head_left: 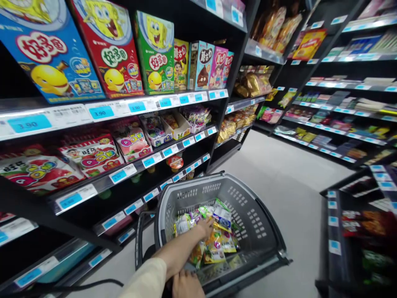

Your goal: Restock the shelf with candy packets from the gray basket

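A grey plastic shopping basket (pixel 260 194) stands low in front of me, with a pile of small colourful snack packets (pixel 214 252) on its bottom. My left hand (pixel 204 227) reaches down into it from a cream sleeve. Its fingers are stretched out on the packets, beside a white and blue packet (pixel 221 217); the fingertips are partly hidden. At the lower edge of the view, my right hand (pixel 187 284) has its fingers curled over the near side of the basket. The rest of that hand is out of view.
On the left, a black shelf holds cartoon snack boxes (pixel 108 54) above bagged gummy candy (pixel 93 155). Gold packages (pixel 228 128) fill shelves farther along. Stocked shelves (pixel 350 99) line the far right, and a low display rack (pixel 333 227) stands nearer. Grey floor (pixel 279 165) runs between.
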Demonstrator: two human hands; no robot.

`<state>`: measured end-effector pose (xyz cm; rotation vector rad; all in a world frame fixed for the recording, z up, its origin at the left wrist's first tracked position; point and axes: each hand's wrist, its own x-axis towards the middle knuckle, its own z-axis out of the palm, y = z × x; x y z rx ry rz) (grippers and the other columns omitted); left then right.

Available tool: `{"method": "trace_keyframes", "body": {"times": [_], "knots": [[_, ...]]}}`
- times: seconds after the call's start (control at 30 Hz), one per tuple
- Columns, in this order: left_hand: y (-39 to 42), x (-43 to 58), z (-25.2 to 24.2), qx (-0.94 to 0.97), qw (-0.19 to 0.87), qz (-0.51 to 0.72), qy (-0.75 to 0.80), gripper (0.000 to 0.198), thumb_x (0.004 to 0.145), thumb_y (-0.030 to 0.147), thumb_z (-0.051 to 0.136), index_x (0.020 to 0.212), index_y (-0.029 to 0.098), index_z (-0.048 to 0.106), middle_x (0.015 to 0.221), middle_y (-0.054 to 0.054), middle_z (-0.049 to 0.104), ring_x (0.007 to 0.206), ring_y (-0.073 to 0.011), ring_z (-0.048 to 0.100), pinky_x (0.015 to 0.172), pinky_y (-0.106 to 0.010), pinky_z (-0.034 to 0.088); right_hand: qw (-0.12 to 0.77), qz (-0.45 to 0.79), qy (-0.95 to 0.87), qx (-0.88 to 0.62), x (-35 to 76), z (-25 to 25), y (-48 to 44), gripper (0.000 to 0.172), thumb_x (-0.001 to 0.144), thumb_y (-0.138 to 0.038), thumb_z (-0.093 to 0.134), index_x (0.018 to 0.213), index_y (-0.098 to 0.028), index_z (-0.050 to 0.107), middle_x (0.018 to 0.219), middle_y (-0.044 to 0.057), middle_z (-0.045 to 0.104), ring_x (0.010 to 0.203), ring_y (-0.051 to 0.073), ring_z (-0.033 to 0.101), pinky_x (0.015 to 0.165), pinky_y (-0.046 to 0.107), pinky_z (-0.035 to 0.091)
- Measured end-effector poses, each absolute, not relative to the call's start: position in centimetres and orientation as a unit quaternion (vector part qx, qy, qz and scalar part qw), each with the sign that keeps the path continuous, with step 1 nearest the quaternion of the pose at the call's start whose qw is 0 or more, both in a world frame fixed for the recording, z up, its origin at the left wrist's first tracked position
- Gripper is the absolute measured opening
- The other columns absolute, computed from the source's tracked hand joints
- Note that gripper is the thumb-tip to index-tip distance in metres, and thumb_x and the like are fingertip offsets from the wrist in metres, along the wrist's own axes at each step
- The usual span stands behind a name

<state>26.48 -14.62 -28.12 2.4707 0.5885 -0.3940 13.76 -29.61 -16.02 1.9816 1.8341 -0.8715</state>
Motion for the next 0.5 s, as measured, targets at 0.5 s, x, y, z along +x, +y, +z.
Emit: {"method": "trace_keyframes", "body": {"times": [0.5], "knots": [[-14.4, 27.1, -28.9, 0.967, 0.178, -0.094, 0.156, 0.086, 0.071, 0.030, 0.070, 0.153, 0.026, 0.048, 0.151, -0.015, 0.052, 0.143, -0.0323, 0.046, 0.119, -0.049, 0.039, 0.071, -0.283, 0.662, 0.690, 15.6, -20.8, -30.7, 0.050, 0.088, 0.002, 0.039, 0.121, -0.011, 0.074, 0.109, 0.025, 0.074, 0.106, 0.036, 0.073, 0.086, 0.046, 0.061]]}}
